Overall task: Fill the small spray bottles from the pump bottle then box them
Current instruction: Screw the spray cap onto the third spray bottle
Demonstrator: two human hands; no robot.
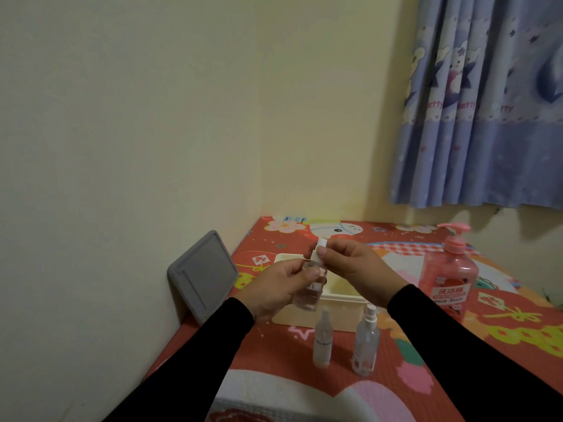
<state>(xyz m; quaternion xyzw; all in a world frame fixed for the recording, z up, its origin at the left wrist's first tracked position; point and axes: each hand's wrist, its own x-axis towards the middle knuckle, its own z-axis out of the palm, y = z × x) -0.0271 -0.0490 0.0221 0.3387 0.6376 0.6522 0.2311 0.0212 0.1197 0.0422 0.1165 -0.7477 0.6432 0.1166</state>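
Covering the table, a red cartoon cloth (426,345); left hand (275,287) grips a bottle (309,292), right hand (353,266) pinches its cap (320,248).

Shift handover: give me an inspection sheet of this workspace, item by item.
Surface: red cartoon-print mat, in a wall corner.
Job's things: pink pump bottle upright at right; cream box open; two small spray bottles standing before it; a third clear bottle held above the box.
Clutter: grey lid leaning on the wall.
Hands: left hand grips the third bottle's body; right hand pinches its white spray top.
Cables: nothing seen.
Surroundings: cream wall, blue curtain.
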